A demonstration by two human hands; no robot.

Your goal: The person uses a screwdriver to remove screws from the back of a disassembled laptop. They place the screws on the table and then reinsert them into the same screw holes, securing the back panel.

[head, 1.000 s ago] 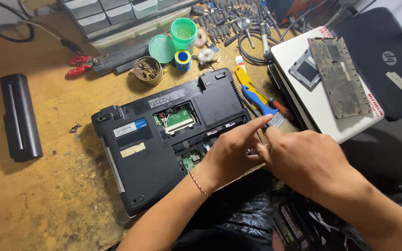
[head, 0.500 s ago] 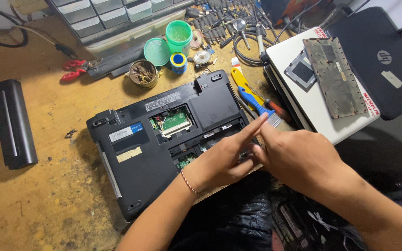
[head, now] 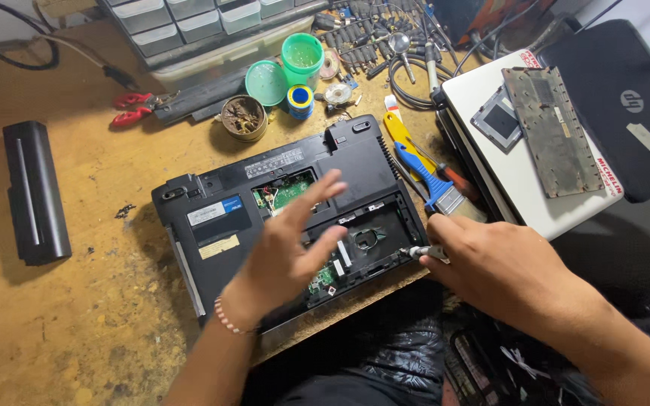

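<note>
A black laptop base (head: 220,214) lies bottom-up on the wooden bench, its covers off and a green circuit board (head: 289,190) showing. My left hand (head: 287,252) hovers over the open bays, fingers spread and blurred, holding nothing. My right hand (head: 502,267) is at the laptop's right front corner, closed on a small screwdriver (head: 424,252) whose metal tip points left at the case edge.
A black battery (head: 35,192) lies at left. Behind the laptop are red pliers (head: 131,107), a tin of screws (head: 243,116), a green cup (head: 302,59) and a solder spool (head: 300,98). A blue-handled brush (head: 426,174) lies beside a white laptop (head: 520,180) bearing a dusty keyboard (head: 554,128).
My left hand has lifted off the laptop's right front corner and swung left, opening its fingers. My right hand stays at the corner with the screwdriver.
</note>
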